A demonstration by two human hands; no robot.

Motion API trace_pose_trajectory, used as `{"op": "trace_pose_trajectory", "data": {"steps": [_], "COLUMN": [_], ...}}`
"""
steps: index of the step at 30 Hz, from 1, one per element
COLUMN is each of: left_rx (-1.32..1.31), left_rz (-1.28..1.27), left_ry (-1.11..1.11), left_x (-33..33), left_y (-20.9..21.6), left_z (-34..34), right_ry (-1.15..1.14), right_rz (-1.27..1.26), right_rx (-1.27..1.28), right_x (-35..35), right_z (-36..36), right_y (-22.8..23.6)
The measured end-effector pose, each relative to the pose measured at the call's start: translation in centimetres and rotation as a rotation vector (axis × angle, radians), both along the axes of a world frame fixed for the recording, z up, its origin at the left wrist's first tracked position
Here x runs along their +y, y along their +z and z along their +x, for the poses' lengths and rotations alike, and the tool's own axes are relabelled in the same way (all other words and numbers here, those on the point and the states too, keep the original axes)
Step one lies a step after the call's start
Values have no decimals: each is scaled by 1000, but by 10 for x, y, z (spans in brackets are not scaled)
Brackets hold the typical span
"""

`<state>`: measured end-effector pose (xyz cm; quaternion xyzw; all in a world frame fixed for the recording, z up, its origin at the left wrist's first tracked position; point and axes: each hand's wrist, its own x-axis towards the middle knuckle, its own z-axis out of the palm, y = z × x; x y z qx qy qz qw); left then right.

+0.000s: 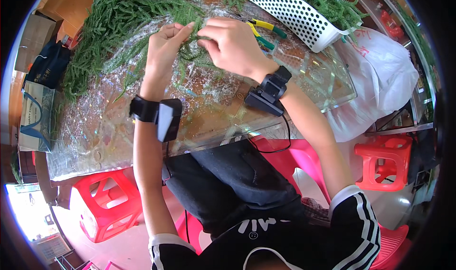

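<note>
Green sprig (189,55): one, between hands, over far part of counter (209,124). Left hand (166,47): thumb and forefinger pinched on sprig. Right hand (229,44): fingers bent inward, just beside left; cannot tell whether gripping sprig. White flakes (216,87): strewn across counter. Pliers (271,28): yellow-and-green handles, near right hand. Basket (294,18): white, perforated, greenery (327,4) inside. Branch pile (107,28): green, left of hands. Bag (382,73): white plastic, at counter's right.
</note>
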<state>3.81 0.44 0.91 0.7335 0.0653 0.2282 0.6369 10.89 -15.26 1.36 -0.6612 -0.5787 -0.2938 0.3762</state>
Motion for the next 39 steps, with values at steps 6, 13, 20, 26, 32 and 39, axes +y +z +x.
{"op": "trace_pose_trajectory", "data": {"steps": [6,13,20,26,32,39], "left_rx": [-63,-341,-336,-294,-324,-375], "left_rz": [406,1003,876,694,782,845], "left_ry": [261,351,313,255,308,338], "left_x": [-11,-19,-22,-23,-28,-30], "left_y": [3,4,2,1,2,2], "left_z": [3,1,0,0,1,1], "right_ry": [8,-8,-24,-104,-131,-112], "right_rz": [-100,-113,257,109,176,226], "right_rx": [614,824,214,11,-57,-65], "right_x": [-7,-15,-4,-9,-4,-4], "right_z": [15,29,25,22,22,24], "right_y": [1,2,1,3,0,-1]}}
